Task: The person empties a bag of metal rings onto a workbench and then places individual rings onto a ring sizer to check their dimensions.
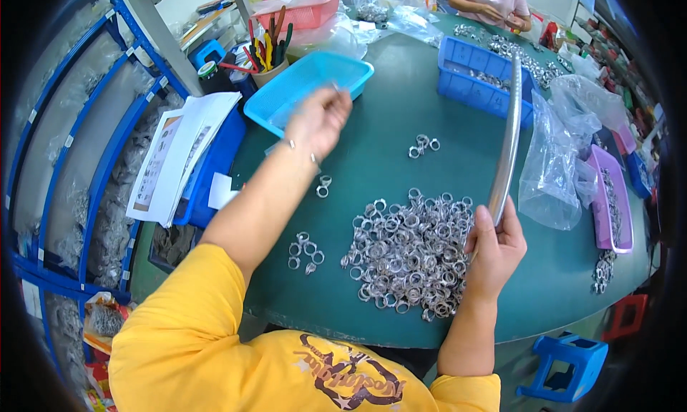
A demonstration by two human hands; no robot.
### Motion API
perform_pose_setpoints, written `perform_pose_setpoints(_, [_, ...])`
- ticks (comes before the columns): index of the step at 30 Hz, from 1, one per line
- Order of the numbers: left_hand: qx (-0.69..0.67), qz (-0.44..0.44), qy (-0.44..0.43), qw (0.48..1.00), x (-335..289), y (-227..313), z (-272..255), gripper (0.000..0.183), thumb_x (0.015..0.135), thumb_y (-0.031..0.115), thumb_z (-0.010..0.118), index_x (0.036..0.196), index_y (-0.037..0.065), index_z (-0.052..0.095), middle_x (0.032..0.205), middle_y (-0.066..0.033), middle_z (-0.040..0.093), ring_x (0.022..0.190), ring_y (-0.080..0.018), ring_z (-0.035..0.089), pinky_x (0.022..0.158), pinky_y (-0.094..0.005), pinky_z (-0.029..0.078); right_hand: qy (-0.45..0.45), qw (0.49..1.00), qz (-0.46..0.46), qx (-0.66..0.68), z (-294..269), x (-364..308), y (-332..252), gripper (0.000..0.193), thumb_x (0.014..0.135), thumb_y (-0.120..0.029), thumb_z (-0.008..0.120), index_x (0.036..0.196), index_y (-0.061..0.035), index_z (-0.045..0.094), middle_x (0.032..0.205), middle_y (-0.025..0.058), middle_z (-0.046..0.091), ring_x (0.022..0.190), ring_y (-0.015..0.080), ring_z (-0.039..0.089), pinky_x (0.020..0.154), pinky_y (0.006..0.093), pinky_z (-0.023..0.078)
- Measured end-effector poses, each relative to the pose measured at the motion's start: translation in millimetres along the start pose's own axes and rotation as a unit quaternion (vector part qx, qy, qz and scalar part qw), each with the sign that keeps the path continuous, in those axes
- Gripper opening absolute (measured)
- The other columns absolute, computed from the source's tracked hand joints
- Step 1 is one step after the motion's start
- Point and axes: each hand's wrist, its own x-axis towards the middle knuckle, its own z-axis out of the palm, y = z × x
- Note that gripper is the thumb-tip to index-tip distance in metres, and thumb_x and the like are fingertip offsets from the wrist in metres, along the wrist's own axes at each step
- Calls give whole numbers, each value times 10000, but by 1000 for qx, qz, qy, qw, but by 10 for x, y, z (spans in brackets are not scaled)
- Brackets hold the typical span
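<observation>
My right hand [494, 247] grips a ring mandrel [509, 136], a long, shiny, tapered metal rod, near its lower end. The rod points up and away from me over the right side of the table. Over the near right edge of a light blue plastic basin [304, 72], my left hand [323, 120] has its fingers pinched together. A small glint shows at its fingertips, too blurred to name. A big heap of silver-coloured metal rings [411, 251] lies in front of me. Smaller groups of rings [306, 251] sit left of the heap and beyond it.
A blue bin [476, 79] with rings stands at the far right, near clear plastic bags [554, 162]. A purple tray [608, 197] lies along the right edge. Pliers in a holder [268, 69] stand behind the basin. Across the table a person [494, 4] works.
</observation>
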Motion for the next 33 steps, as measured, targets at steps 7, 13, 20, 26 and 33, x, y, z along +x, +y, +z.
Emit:
perform_pose_setpoints(7, [202, 40, 34, 978, -124, 153, 37, 245, 843, 20, 540, 1065, -72, 492, 912, -132, 584, 776, -192, 591, 664, -290, 526, -8, 1000, -12, 3, 17, -19, -3, 394, 814, -63, 643, 1167, 66, 526, 689, -2, 529, 477, 21, 429, 392, 155, 324])
perform_pose_setpoints(13, [721, 79, -192, 661, -770, -140, -353, 62, 781, 57, 652, 824, 16, 633, 729, -23, 604, 661, -96, 565, 614, -229, 470, -25, 999, -18, -14, 33, -56, 16, 399, 810, -66, 649, 1162, 74, 525, 702, 2, 532, 476, 23, 432, 387, 156, 325])
perform_pose_setpoints(20, [752, 112, -252, 599, -1013, -532, -620, 116, 760, 123, 683, 832, 43, 639, 859, -65, 562, 726, -163, 568, 649, -280, 454, -54, 998, 7, -27, 83, -107, 88, 412, 789, -51, 668, 1160, 62, 531, 708, 3, 543, 485, 25, 449, 391, 158, 332])
perform_pose_setpoints(26, [548, 42, -200, 811, -1034, -469, -610, 84, 794, 75, 653, 759, 5, 621, 958, -102, 621, 783, -150, 607, 654, -246, 482, -135, 984, 31, -111, 132, -167, 115, 406, 753, -41, 698, 1127, 48, 569, 726, -1, 565, 601, 28, 480, 529, 159, 373])
perform_pose_setpoints(33, [74, -61, -180, 979, -1041, -58, -773, 299, 885, 145, 553, 1114, -44, 518, 1019, -139, 580, 813, -141, 590, 674, -224, 500, -270, 919, -41, -285, 183, -302, 105, 397, 672, -55, 713, 1055, -5, 617, 650, 83, 571, 549, 107, 519, 536, 235, 420])
